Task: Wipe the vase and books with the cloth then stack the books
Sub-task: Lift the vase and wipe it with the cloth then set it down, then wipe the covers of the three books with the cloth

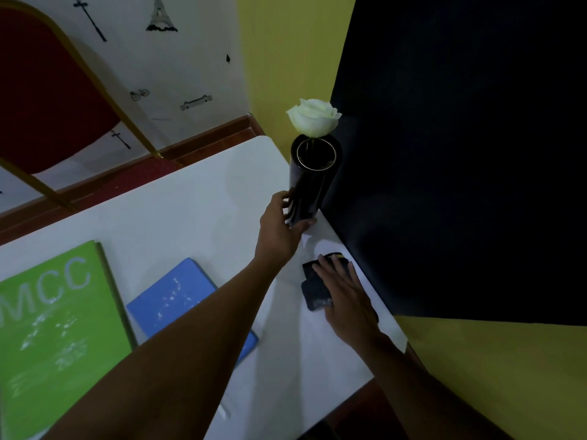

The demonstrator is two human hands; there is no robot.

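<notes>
While the right hand lies flat, half hiding a dark cloth, the left hand grips the glossy black cylindrical vase just beyond; left, a forearm crosses the blue book beside a green book.

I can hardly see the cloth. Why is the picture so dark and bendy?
Head view: dim room light, so the dark cloth under the right hand blends with the black vase; the wide-angle lens curves the table edge; white dust shows clearly on both books.

Left hand curled in grip; right hand flat, palm down
</notes>
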